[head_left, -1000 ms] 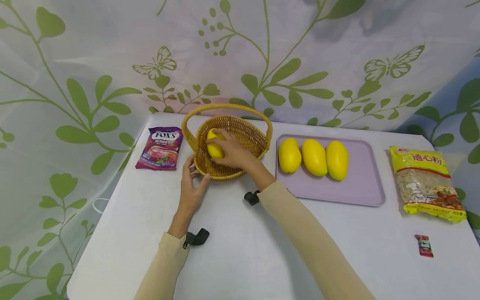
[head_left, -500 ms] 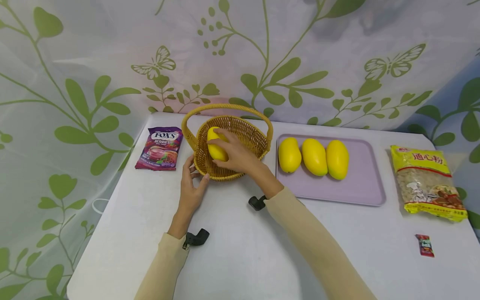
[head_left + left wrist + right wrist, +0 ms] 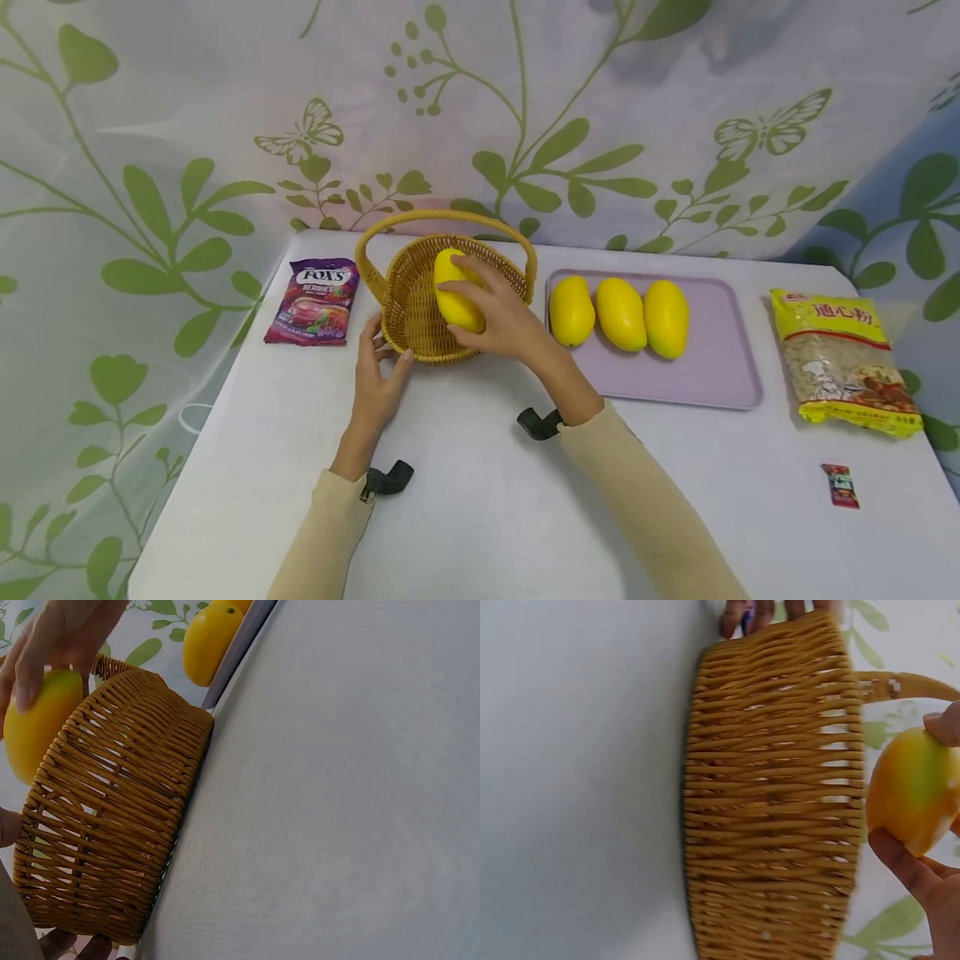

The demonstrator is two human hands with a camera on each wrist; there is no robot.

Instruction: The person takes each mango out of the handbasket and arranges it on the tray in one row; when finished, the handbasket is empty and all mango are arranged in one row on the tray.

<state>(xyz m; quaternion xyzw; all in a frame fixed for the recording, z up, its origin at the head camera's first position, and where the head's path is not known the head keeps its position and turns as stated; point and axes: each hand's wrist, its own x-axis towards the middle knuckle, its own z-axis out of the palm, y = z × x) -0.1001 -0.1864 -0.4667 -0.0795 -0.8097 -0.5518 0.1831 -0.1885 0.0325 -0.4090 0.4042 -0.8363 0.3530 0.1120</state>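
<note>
A yellow mango [image 3: 454,302] is gripped by my right hand [image 3: 510,323], thumb on its near end and fingers over its far side. The right wrist view has this mango [image 3: 909,791] up past the rim of the wicker basket [image 3: 776,787], a visible gap below it. My left hand [image 3: 379,385] holds the basket [image 3: 420,321] at its left front, thumb at the rim and fingers along the outer side. Inside, the woven bottom shows beneath the mango. The basket's arched handle [image 3: 442,214] stands upright.
Right of the basket, a lilac tray [image 3: 705,375] bears three mangoes [image 3: 621,314]. A purple candy bag [image 3: 313,302] lies to the left. Farther right are a yellow pasta bag [image 3: 846,362] and a small red wrapped candy [image 3: 841,486]. A patterned curtain [image 3: 442,158] hangs behind the table.
My right hand has lifted the mango from inside the basket and moved it right, above the rim. The left hand keeps its hold on the basket.
</note>
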